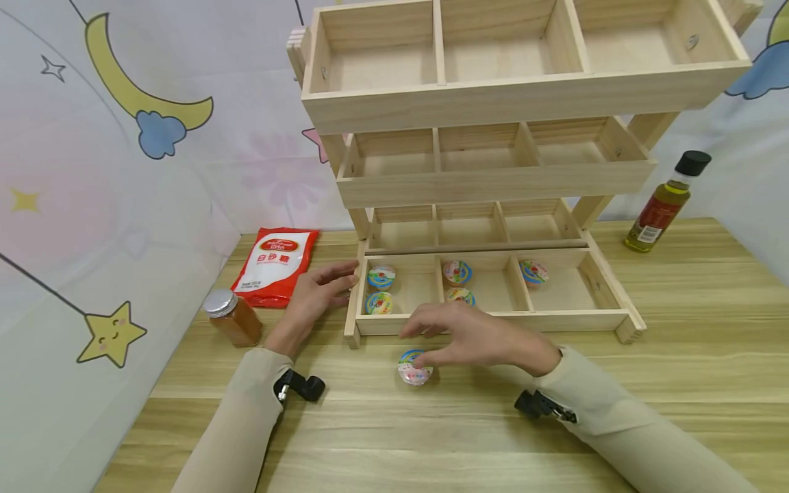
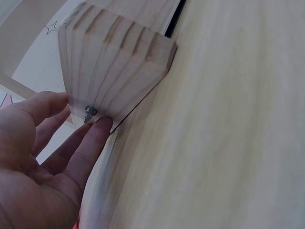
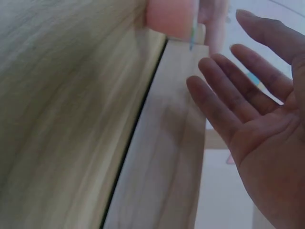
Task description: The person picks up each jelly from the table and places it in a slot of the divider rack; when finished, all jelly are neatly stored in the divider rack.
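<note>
My left hand point(image 1: 316, 298) rests its fingertips on the left side of the wooden rack point(image 1: 493, 322); in the left wrist view the fingers touch the end piece point(image 2: 114, 57) near a small metal bolt point(image 2: 89, 113). Over the table, my right hand point(image 1: 471, 335) has its fingers spread and apart, holding nothing. Just below its thumb a jelly cup point(image 1: 415, 373) with a printed lid sits in front of the rack; its pink side point(image 3: 171, 19) shows in the right wrist view. Inside the bottom tray are jelly cups in the left point(image 1: 381, 276), middle point(image 1: 457, 272) and right point(image 1: 533, 272) compartments.
Left of the rack lie a red and white bag of sugar point(image 1: 277, 263) and a silver-lidded spice jar point(image 1: 234, 318). An oil bottle point(image 1: 659, 209) stands at the right rear. The rack's upper tiers point(image 1: 524, 103) overhang the bottom tray.
</note>
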`<state>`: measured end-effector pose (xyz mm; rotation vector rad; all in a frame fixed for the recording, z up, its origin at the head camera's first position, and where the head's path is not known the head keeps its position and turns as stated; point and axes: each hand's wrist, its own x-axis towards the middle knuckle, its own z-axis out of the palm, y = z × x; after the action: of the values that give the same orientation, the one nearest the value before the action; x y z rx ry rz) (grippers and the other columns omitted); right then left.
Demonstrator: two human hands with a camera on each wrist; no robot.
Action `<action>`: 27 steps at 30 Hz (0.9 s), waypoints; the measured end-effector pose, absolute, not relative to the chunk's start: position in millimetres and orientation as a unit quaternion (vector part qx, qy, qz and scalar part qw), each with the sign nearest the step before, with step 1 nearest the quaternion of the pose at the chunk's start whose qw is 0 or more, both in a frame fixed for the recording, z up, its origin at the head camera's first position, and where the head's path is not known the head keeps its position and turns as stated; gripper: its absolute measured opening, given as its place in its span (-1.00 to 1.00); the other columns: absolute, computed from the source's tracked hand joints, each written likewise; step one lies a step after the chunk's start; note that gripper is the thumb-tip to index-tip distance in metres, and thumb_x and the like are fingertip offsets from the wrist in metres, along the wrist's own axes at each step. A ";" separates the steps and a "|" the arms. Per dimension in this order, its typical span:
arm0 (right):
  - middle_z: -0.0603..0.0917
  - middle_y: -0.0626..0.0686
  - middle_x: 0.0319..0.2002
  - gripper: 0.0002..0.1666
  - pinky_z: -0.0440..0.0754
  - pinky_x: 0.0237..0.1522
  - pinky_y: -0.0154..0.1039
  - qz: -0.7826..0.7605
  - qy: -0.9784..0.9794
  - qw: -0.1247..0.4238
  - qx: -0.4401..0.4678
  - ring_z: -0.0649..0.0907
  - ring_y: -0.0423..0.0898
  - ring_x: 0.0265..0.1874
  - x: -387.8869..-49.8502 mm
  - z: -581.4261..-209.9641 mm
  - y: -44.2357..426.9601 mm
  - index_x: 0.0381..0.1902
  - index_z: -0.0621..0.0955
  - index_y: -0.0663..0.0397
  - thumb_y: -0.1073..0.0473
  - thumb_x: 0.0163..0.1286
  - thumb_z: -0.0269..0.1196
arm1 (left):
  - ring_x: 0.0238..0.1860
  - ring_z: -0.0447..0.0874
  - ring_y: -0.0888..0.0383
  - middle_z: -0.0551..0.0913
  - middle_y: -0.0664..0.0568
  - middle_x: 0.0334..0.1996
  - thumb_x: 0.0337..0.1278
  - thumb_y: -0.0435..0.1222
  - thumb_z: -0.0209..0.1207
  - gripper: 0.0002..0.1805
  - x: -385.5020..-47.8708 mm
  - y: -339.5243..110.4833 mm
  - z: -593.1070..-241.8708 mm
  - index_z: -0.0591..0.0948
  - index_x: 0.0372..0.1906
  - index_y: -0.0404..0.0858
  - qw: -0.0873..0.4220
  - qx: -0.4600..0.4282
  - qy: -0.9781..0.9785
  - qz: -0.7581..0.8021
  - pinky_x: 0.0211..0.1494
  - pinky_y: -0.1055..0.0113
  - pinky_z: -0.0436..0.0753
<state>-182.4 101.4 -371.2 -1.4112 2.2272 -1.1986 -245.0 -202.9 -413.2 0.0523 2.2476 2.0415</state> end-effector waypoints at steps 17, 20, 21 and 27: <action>0.74 -0.11 0.03 -0.53 0.67 0.17 -0.22 -0.366 0.789 0.148 -0.471 0.68 -0.23 0.01 -181.1 -383.4 96.5 0.12 0.72 0.13 0.11 0.32 0.57 | 0.11 0.71 0.08 0.65 -0.18 0.31 0.46 -0.32 0.32 -0.53 -243.9 -202.4 -410.6 0.63 0.39 -0.31 0.055 0.016 0.744 0.666 0.06 0.21 0.79; 0.73 -0.16 0.00 -0.53 0.67 0.15 -0.23 -0.358 0.793 0.148 -0.471 0.67 -0.25 -0.02 -180.4 -383.8 95.9 0.13 0.72 0.11 0.11 0.32 0.57 | 0.11 0.71 0.07 0.65 -0.18 0.31 0.46 -0.32 0.31 -0.53 -243.8 -202.1 -410.1 0.63 0.39 -0.31 0.054 0.016 0.745 0.665 0.06 0.20 0.79; 0.73 -0.17 -0.01 -0.53 0.67 0.14 -0.24 -0.355 0.794 0.147 -0.471 0.67 -0.26 -0.03 -180.3 -384.2 95.9 0.13 0.72 0.11 0.11 0.32 0.57 | 0.11 0.71 0.07 0.65 -0.18 0.31 0.47 -0.32 0.31 -0.53 -243.8 -202.1 -410.0 0.63 0.39 -0.31 0.054 0.016 0.746 0.664 0.05 0.20 0.79; 0.72 -0.17 -0.02 -0.54 0.67 0.12 -0.23 -0.343 0.797 0.150 -0.475 0.66 -0.26 -0.05 -180.3 -384.7 97.2 0.13 0.73 0.07 0.08 0.33 0.56 | 0.12 0.71 0.07 0.64 -0.18 0.32 0.47 -0.32 0.31 -0.52 -243.8 -202.3 -410.6 0.62 0.40 -0.31 0.056 0.015 0.746 0.663 0.06 0.21 0.79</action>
<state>-180.3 97.2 -384.7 -1.3642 2.2891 -0.9845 -243.8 -202.3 -410.6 0.0462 2.2651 2.0126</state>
